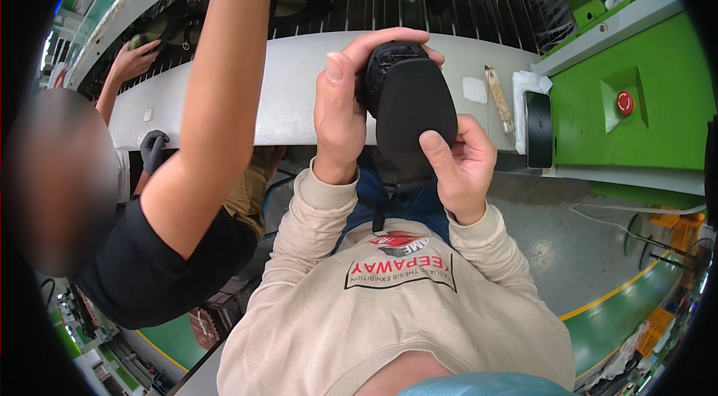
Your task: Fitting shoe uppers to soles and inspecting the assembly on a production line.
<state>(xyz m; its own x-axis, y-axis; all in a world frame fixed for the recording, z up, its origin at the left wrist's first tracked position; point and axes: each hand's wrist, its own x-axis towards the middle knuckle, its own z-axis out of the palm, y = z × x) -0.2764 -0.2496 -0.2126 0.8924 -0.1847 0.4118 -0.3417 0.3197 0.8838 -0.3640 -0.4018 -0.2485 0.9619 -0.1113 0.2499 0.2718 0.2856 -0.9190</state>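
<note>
Pale-blue fabric [479, 384] at the lower edge; beyond it, one black shoe part [413, 106] lies between both hands, long axis pointing away from the body, right hand [461, 170] pinching its nearer right edge, left hand [340, 121] cupping its far end.

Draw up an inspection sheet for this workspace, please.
Surface: white workbench, bordered by metal bars.
Job's things: black shoe sole, wrinkled black material at its far end.
Clutter: wrapped-handle tool, white cloth, black smartphone.
Hands: left hand curls around the far end; right hand grips the sole, thumb on its face.
Cables: pale cable, right side.
Surroundings: green machine, red button; co-worker at left.
</note>
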